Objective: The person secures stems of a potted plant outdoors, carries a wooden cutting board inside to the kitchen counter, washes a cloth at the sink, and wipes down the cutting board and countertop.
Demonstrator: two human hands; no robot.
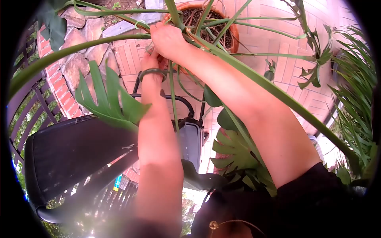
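Note:
Both arms reach up to the stems of a large leafy plant at the top centre of the head view. My right hand (167, 39) has its fingers closed around the stems where several green stalks (119, 38) meet. Just below it, my left hand (152, 61), with a dark bracelet (154, 71) at the wrist, is closed near the same spot; what its fingertips hold is hidden. A thin light-green tie (142, 24) loops by the stems, left of my right hand. Behind the stalks stands a terracotta pot (235, 37) with brown matter inside.
A black chair (79, 154) stands at the lower left, beside a dark metal fence (33, 115). Thick stalks cross over my right arm. A split leaf (111, 99) hangs by my left forearm. Stone and brick edging (75, 63) lies left; bushy leaves (353, 95) stand right.

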